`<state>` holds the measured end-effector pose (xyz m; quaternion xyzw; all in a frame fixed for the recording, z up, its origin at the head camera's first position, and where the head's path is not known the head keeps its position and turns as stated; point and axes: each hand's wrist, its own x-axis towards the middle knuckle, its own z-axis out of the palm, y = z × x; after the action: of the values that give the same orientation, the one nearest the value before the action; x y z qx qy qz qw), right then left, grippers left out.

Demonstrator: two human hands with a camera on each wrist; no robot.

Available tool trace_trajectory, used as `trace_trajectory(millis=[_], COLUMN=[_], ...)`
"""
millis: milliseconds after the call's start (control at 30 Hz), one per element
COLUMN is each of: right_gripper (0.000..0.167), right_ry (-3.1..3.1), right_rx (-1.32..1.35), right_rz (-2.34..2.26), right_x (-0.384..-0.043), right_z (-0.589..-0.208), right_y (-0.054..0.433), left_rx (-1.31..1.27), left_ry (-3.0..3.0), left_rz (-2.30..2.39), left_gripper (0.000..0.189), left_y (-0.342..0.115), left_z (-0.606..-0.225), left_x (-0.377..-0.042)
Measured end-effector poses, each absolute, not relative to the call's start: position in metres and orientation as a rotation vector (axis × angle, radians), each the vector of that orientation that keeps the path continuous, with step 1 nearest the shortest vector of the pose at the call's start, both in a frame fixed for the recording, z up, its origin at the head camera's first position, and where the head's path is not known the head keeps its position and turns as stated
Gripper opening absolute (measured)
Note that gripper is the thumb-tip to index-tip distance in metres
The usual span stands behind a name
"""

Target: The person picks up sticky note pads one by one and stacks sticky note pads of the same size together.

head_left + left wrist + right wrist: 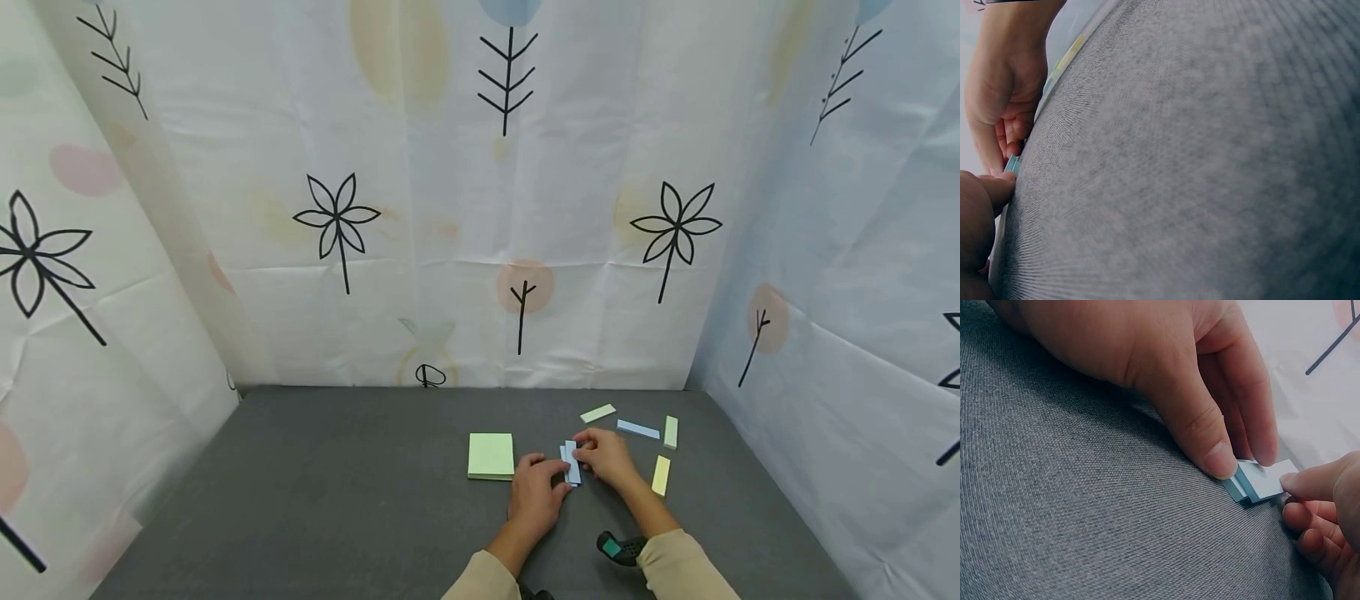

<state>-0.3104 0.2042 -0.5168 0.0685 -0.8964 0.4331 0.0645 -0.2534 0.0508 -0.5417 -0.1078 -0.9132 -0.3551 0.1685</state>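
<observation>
Two narrow light-blue sticky-note pads (573,463) lie one on the other, slightly offset, on the grey table between both hands. My left hand (536,497) pinches them from the left near end; in the right wrist view its thumb touches the edge of the upper blue pad (1270,479). From the far right side my right hand (609,458) grips the same pads, thumb and fingertips along their edges. In the left wrist view only a small piece of the blue pads (1012,164) shows between the fingers. A square pale-green sticky-note pad (491,455) sits just left of the left hand.
Beyond and right of the right hand lie narrow pads: a pale-green one (597,413), a blue one (638,429), another green one (671,432) and a yellow one (661,476). A black strapped device (618,548) is at the right wrist. Patterned cloth (450,208) surrounds the table.
</observation>
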Motion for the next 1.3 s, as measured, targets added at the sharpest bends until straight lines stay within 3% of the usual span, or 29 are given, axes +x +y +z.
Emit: trace_trajectory(millis=[767,1167,1300], right_gripper=[0.011,0.011,0.011], right_ry=[-2.720,-2.635,-2.686], right_rx=[0.233,0.474,0.376], right_rz=[1.270,1.291,1.295], right_x=[-0.3113,-0.3088,-0.3100], right_z=[-0.5176,-0.5172,-0.5158], right_y=[0.2015,0.2087,0.2058], left_rx=[-0.331,-0.339,-0.334], left_ry=[-2.585,-2.574,-2.573], left_rz=[-0.992,-0.990,-1.000], left_gripper=[0.026,0.027,0.027], left_y=[0.0505,0.0509,0.0505], left_z=[-0.5421,-0.5434,-0.5436], left_x=[-0.2534,-0.2535,-0.2534])
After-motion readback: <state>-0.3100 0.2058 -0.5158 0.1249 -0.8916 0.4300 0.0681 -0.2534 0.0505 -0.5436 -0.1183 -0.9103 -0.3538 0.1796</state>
